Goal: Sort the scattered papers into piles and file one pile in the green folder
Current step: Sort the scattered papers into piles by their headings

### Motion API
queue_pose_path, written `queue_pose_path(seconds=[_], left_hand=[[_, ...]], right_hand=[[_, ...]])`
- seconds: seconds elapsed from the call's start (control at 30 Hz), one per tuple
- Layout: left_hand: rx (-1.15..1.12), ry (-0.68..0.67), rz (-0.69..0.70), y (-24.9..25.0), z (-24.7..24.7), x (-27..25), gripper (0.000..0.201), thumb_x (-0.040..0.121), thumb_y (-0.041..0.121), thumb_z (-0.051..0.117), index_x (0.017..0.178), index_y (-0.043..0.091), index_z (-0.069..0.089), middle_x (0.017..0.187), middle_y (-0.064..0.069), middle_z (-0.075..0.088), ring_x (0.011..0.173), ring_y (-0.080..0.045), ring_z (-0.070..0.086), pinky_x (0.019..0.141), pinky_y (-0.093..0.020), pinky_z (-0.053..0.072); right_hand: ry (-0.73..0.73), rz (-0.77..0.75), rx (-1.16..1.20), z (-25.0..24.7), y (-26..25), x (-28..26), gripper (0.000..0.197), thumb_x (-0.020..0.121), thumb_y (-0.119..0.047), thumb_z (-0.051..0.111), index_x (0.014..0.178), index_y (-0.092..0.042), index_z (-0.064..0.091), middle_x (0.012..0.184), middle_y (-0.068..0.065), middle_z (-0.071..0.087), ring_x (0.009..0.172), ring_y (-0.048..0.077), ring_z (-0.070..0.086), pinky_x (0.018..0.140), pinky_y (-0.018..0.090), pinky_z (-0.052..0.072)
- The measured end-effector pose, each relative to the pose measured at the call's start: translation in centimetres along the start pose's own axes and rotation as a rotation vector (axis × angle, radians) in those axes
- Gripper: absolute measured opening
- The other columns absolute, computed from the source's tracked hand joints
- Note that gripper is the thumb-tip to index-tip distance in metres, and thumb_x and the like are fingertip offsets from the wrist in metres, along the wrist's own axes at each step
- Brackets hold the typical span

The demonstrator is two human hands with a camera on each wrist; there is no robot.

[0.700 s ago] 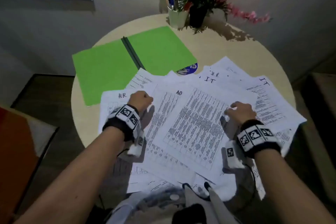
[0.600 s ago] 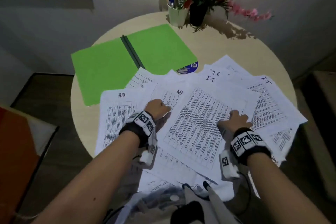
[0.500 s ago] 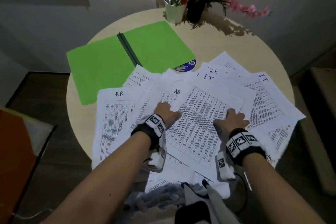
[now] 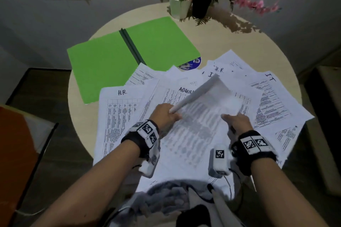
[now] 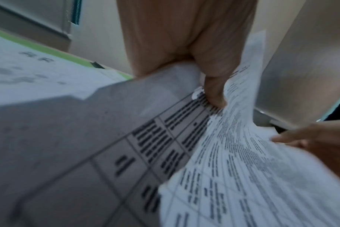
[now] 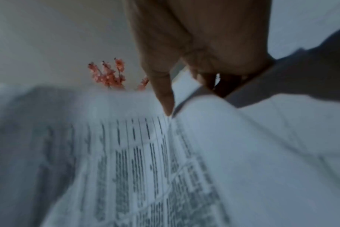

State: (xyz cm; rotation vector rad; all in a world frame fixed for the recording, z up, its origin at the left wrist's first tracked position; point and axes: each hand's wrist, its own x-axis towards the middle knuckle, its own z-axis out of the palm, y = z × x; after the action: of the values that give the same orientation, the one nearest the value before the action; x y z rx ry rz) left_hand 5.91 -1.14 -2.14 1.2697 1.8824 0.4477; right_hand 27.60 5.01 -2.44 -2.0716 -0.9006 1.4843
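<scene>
We see our left hand (image 4: 164, 116) pinching the left edge of a printed sheet (image 4: 203, 116), thumb on top and the other fingers curled beneath; the left wrist view confirms it, with the thumb (image 5: 213, 92) pressed down onto the paper and the sheet bending upward around it. That sheet is raised off the heap, its far left corner curled over and blurred. Our right hand (image 4: 238, 121) holds the sheet's right edge: in the right wrist view one finger (image 6: 163, 95) points down onto the printed face while the other fingers are bent under the paper's edge, so we read it as a pinch, though the blur leaves the exact contact uncertain.

The scattered papers (image 4: 267, 101) fan across the near and right part of the round table (image 4: 258, 42), overlapping each other. We can read "H.R." on the left sheet (image 4: 118, 116) and "I.T" at the far right; a heading starting "ADMI" is partly covered by the lifted sheet. The finer print is too small to read. The green folder (image 4: 114, 61) lies open and flat at the far left of the table, its near right corner under the papers. A blue disc (image 4: 193, 62) peeks out between folder and papers, mostly hidden. At the far edge stand a pen cup (image 4: 178, 7) and a dark pot of pink flowers (image 4: 201, 5), the blooms cut off by the frame. The near edge of the heap is hidden behind our forearms and clothing.
</scene>
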Motion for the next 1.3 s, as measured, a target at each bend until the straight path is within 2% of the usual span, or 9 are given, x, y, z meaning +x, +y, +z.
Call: queue_pose_path(seconds=[0.1,0.17,0.37,0.47,0.6,0.73,0.9,1.13,1.3], left_hand=[[0.224,0.145,-0.272,-2.6,-1.4,0.3,0.076,0.074,0.053,0.066,0.130,0.006,0.046,0.138,-0.015,0.040,0.129,-0.032,0.037,0.101,-0.046,0.038],[0.226,0.198,-0.400,-4.0,-1.8,0.1,0.103,0.067,0.064,0.064,0.140,0.002,0.028,0.146,-0.018,0.024,0.136,-0.036,0.023,0.105,-0.053,0.032],[0.001,0.107,-0.359,-5.3,-0.7,0.0,0.059,0.081,0.033,0.068,0.126,0.003,0.043,0.130,-0.021,0.045,0.119,-0.032,0.046,0.096,-0.039,0.043],[-0.191,0.146,-0.386,-7.0,-0.7,0.1,0.018,0.086,0.009,0.059,0.103,0.005,0.055,0.102,-0.013,0.058,0.093,-0.026,0.056,0.080,-0.032,0.048],[-0.717,0.209,-0.405,-8.4,-0.9,-0.6,0.022,0.096,0.002,0.038,0.086,0.006,0.057,0.082,-0.011,0.051,0.071,-0.017,0.049,0.057,-0.024,0.053],[-0.792,0.234,-0.433,-8.3,-2.6,-1.7,0.011,0.092,-0.001,0.048,0.088,0.008,0.054,0.067,-0.008,0.049,0.057,-0.016,0.044,0.055,-0.026,0.039],[-0.987,0.342,-0.421,-11.0,-5.4,-2.7,0.035,0.090,-0.008,0.046,0.124,-0.006,0.045,0.090,-0.012,0.061,0.079,-0.018,0.057,0.064,-0.017,0.054],[-0.101,0.510,-0.685,-14.0,-6.9,-3.0,0.056,0.072,0.029,0.065,0.117,0.001,0.047,0.128,-0.021,0.040,0.121,-0.038,0.038,0.103,-0.045,0.037],[0.065,0.507,-0.743,-12.7,-5.6,-3.7,0.088,0.070,0.039,0.076,0.130,-0.008,0.033,0.140,-0.023,0.030,0.131,-0.035,0.028,0.106,-0.047,0.030]], right_hand=[[0.096,-0.072,-0.214,2.2,0.6,-1.4,0.021,0.086,-0.010,0.056,0.104,0.000,0.058,0.094,0.012,0.060,0.095,0.028,0.057,0.079,0.029,0.045],[0.178,-0.117,-0.355,4.1,1.5,-2.1,0.020,0.082,-0.015,0.051,0.099,-0.010,0.061,0.108,0.014,0.059,0.107,0.033,0.055,0.092,0.043,0.049],[0.043,-0.453,-0.932,8.6,1.5,-5.2,0.051,0.086,-0.017,0.049,0.136,-0.027,0.040,0.155,-0.001,0.021,0.143,0.028,0.013,0.111,0.064,0.004],[0.012,-0.735,-1.070,10.3,2.0,-7.2,0.047,0.078,-0.009,0.061,0.121,-0.027,0.056,0.160,-0.002,0.006,0.147,0.030,-0.003,0.106,0.066,-0.012],[0.021,-1.124,-0.990,11.5,3.9,-9.1,0.043,0.046,0.004,0.076,0.083,-0.016,0.068,0.149,0.016,0.038,0.140,0.039,0.020,0.101,0.065,0.002],[-0.038,-0.831,-0.487,11.0,3.6,-7.0,0.049,0.076,-0.004,0.065,0.123,-0.010,0.051,0.155,0.015,0.022,0.141,0.034,0.026,0.116,0.049,0.022],[-0.318,-0.274,0.076,11.4,2.6,-8.1,0.072,0.084,-0.013,0.063,0.141,-0.025,0.020,0.133,-0.001,0.040,0.111,0.016,0.047,0.098,0.030,0.039],[-0.304,-0.897,-0.397,14.7,2.7,-12.4,0.032,0.089,0.000,0.045,0.106,-0.011,0.070,0.068,0.006,0.062,0.054,0.016,0.049,0.052,0.022,0.039],[0.030,-0.594,-0.070,12.2,2.8,-10.0,0.024,0.092,-0.007,0.047,0.104,-0.004,0.067,0.083,0.009,0.063,0.073,0.021,0.057,0.063,0.022,0.044]])
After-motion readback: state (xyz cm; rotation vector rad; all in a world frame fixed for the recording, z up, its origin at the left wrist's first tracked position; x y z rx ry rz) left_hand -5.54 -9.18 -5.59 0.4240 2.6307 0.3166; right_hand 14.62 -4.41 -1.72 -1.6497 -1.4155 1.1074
